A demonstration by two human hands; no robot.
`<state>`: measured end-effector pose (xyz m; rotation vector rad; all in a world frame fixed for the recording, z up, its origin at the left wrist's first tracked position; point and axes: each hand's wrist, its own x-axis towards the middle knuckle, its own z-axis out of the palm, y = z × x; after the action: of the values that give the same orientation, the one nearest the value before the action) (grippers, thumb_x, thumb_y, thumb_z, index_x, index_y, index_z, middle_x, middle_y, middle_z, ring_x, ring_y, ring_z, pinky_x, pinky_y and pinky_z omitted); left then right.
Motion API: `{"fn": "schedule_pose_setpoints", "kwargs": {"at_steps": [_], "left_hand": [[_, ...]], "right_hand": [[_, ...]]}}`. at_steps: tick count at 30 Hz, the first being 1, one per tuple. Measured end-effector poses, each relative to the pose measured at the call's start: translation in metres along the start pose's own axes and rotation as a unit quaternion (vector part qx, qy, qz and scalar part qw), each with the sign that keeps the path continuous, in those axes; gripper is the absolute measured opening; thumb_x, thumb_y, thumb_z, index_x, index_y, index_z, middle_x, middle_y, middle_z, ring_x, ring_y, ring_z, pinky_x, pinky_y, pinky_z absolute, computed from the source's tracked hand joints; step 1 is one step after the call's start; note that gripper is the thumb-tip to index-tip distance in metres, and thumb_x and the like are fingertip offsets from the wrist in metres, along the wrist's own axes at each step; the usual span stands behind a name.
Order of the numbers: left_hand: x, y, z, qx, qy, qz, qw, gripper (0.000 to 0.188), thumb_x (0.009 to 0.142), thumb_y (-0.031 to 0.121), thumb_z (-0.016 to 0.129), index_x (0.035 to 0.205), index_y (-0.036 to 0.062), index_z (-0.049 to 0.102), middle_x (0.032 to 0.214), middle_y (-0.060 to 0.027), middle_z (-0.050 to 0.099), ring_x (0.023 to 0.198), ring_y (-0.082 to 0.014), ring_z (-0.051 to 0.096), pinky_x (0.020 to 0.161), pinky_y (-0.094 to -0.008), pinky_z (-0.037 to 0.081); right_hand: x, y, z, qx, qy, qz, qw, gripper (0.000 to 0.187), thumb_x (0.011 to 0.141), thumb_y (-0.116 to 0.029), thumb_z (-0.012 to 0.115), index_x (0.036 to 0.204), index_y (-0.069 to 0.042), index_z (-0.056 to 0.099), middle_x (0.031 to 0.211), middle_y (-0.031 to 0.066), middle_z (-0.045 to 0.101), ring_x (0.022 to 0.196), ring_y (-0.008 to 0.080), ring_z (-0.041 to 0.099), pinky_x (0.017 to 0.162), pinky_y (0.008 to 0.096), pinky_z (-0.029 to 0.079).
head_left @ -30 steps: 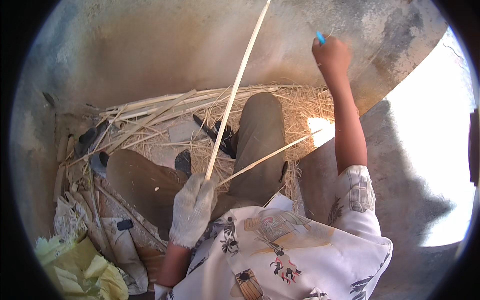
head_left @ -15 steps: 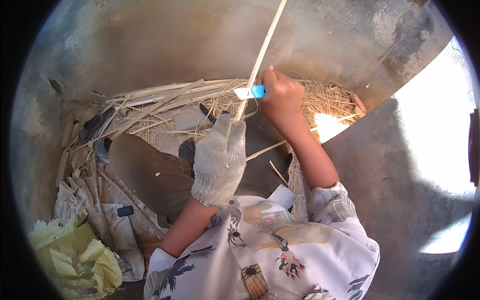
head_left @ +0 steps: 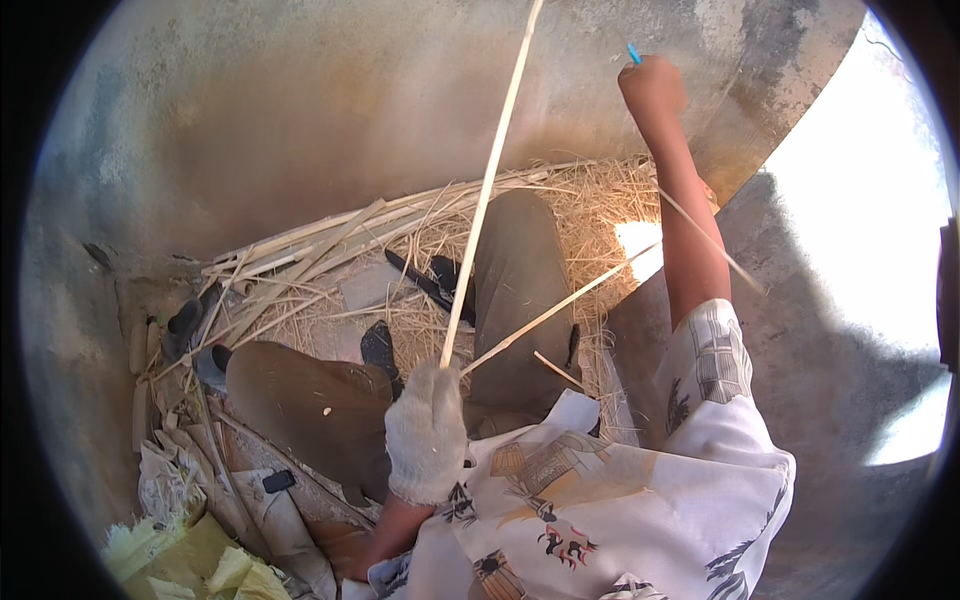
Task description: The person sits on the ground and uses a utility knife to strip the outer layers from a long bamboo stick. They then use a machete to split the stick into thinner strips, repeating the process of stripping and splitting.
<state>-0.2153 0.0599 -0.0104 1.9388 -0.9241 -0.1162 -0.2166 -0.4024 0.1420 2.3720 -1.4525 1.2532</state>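
Observation:
My left hand [head_left: 428, 440], in a pale knitted glove, is closed round the lower end of a long bamboo strip [head_left: 488, 185], which slants up and away past the top of the view. My right hand [head_left: 653, 92], bare, is stretched far out to the upper right, its fingers wrapped round a small knife [head_left: 634, 54]. Only a bit of the knife's blue handle shows; the blade cannot be made out. The knife is well apart from the strip. A second, thinner strip [head_left: 560, 305] runs from beside the glove to the right across my knee.
Bamboo strips [head_left: 330, 230] and curled shavings [head_left: 600, 200] lie along the foot of a curved, stained wall [head_left: 330, 110]. A loose thin shaving [head_left: 712, 240] crosses my right forearm. Crumpled yellow sacking [head_left: 190, 560] and a small black object [head_left: 279, 481] are at lower left.
My right hand has swung up and right with the knife, away from the strip. My left hand has come down toward my body, still holding the strip.

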Motion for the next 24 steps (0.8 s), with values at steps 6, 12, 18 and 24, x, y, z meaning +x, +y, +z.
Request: {"fn": "schedule_pose_setpoints", "kwargs": {"at_steps": [6,12,18,24], "left_hand": [[0.048,0.039,-0.013,-0.249,-0.073,-0.206,0.943,0.023,0.102,0.02,0.055,0.11,0.0012,0.064,0.071,-0.0157,0.064,0.06,-0.0342,0.061,0.059,-0.0406,0.05],[0.051,0.033,0.002,0.039,0.061,0.028,0.997,0.021,0.098,0.016,0.059,0.114,0.0043,0.066,0.081,-0.0167,0.069,0.068,-0.0344,0.067,0.06,-0.0425,0.052],[0.043,0.035,0.019,0.081,0.13,0.058,0.987,0.026,0.097,0.015,0.06,0.12,0.0035,0.066,0.088,-0.0207,0.07,0.076,-0.036,0.069,0.066,-0.0423,0.055],[0.02,0.035,0.015,0.131,0.004,-0.015,0.991,0.029,0.094,0.012,0.064,0.121,0.0003,0.065,0.096,-0.0214,0.071,0.084,-0.0365,0.071,0.073,-0.0406,0.057]], "right_hand": [[-0.175,-0.04,-0.013,0.059,-0.026,-0.352,0.934,0.012,0.085,-0.016,0.066,0.074,-0.011,0.066,0.063,0.0098,0.064,0.052,0.0298,0.063,0.047,0.0417,0.047],[-0.244,-0.075,-0.033,0.129,0.038,-0.487,0.863,0.022,0.082,-0.001,0.064,0.064,-0.007,0.052,0.052,0.004,0.049,0.041,0.0193,0.054,0.039,0.0329,0.042],[-0.171,-0.084,-0.005,-0.033,0.024,-0.266,0.963,0.017,0.078,-0.011,0.067,0.066,-0.008,0.055,0.062,0.0131,0.061,0.053,0.032,0.063,0.047,0.0431,0.047],[-0.025,-0.036,0.025,-0.043,0.065,-0.151,0.985,0.011,0.079,-0.01,0.063,0.073,-0.005,0.07,0.069,0.0179,0.069,0.063,0.037,0.069,0.05,0.0439,0.05]]}}
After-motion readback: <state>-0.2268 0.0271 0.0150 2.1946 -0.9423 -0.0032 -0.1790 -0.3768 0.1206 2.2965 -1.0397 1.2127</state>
